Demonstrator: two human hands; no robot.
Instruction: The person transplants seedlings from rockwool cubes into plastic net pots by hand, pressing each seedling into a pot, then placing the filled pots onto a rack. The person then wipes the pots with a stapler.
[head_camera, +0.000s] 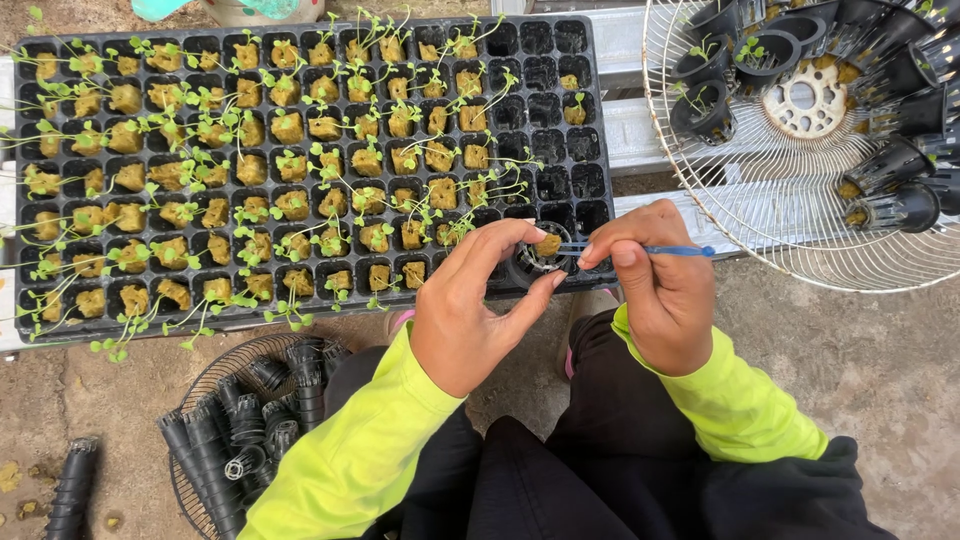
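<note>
The person sits low over the ground, both arms in bright yellow-green sleeves. The left hand (470, 305) is curled around a small round black plastic net pot (541, 262), thumb on the near side and fingers arched over the far rim, so the pot sits gripped in a half-closed hand just at the front edge of the tray. Inside the pot shows a tan sponge cube (548, 244). The right hand (655, 290) is closed in a pinch on a thin blue tool (660, 250), held level, its tip reaching into the mouth of the pot; I cannot tell whether the tip touches the cube.

Behind the hands lies a wide black plastic seedling tray (575, 215) with many square cells. Most cells on its left and middle hold tan sponge cubes with thin green seedlings (290, 160) leaning out of them; the cells toward the right end are mostly bare.

To the right rests a round white wire fan guard (760, 215), lying flat, and around its hub stand black net pots (715, 105), a few with small green sprouts in them. Near the person's left knee sits a second, dark wire fan guard (215, 375) heaped with stacked black net pots (250, 430) lying on their sides. 1 more stack of black pots (70, 490) lies on the dirt floor at the lower left corner.
</note>
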